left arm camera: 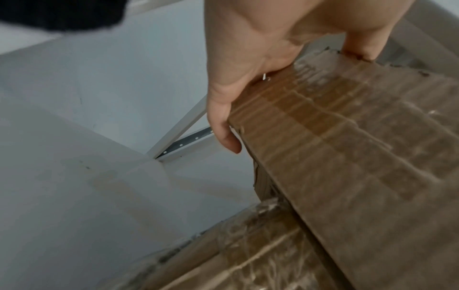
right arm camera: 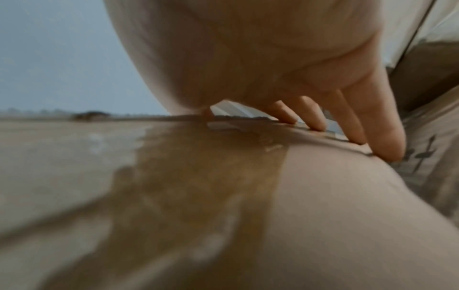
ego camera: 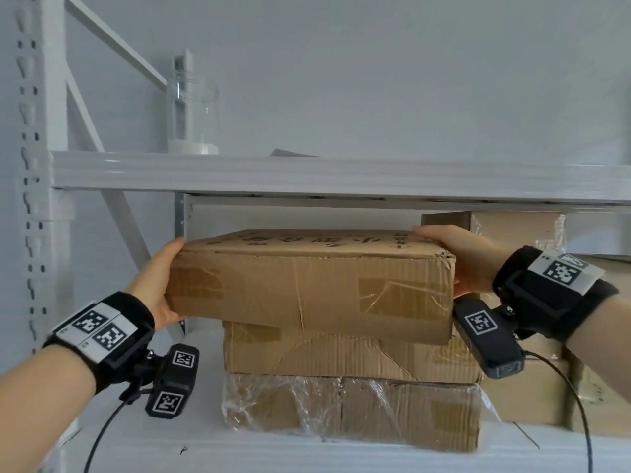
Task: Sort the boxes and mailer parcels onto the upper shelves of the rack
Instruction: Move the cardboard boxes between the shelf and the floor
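Clear plastic jar (ego camera: 195, 114) beside white wall (ego camera: 409, 80)

Wall (ego camera: 375, 80) — plain, pale grey-white, evenly lit with soft, flat light; no shadows of note. White metal rack: perforated upright (ego camera: 32, 165) at the far left with a column of slots, two diagonal braces (ego camera: 112, 35) running behind it. Upper shelf beam (ego camera: 307, 177) — ribbed white steel, spanning the whole width. On that shelf, near the left end, a clear jar (ego camera: 194, 114) standing upright. Lower shelf board (ego camera: 307, 455) white, with a few small dark marks.
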`<state>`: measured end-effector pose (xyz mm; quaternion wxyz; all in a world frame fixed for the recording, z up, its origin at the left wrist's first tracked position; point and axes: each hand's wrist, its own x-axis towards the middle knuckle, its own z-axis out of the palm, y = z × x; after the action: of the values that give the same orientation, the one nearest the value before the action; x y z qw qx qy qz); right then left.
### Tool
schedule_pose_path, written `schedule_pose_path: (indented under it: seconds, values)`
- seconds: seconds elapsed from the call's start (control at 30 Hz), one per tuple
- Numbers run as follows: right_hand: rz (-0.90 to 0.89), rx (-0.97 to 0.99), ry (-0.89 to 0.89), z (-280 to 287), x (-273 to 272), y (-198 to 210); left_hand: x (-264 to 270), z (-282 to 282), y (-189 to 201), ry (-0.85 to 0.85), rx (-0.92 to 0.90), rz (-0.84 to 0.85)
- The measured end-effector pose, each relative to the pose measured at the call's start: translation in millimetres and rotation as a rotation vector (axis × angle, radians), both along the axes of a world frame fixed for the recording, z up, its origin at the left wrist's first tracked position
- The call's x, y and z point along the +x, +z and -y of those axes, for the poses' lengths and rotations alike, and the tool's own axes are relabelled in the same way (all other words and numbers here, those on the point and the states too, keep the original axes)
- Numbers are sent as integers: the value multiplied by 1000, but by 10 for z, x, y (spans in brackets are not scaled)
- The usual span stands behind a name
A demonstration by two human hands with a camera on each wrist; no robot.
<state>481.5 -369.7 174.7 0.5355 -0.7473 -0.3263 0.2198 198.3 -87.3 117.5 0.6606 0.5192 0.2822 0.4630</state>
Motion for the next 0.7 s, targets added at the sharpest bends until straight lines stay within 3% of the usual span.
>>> schedule_pose_path:
  seconds: [0.37, 0.7]
  values:
    - [150, 114, -82, 312, -1204, -44, -1038, -21, -565, -36, 31, -6]
    - [368, 172, -20, 583, -2382, -712, -1891, 190, -1602, -269, -209, -177]
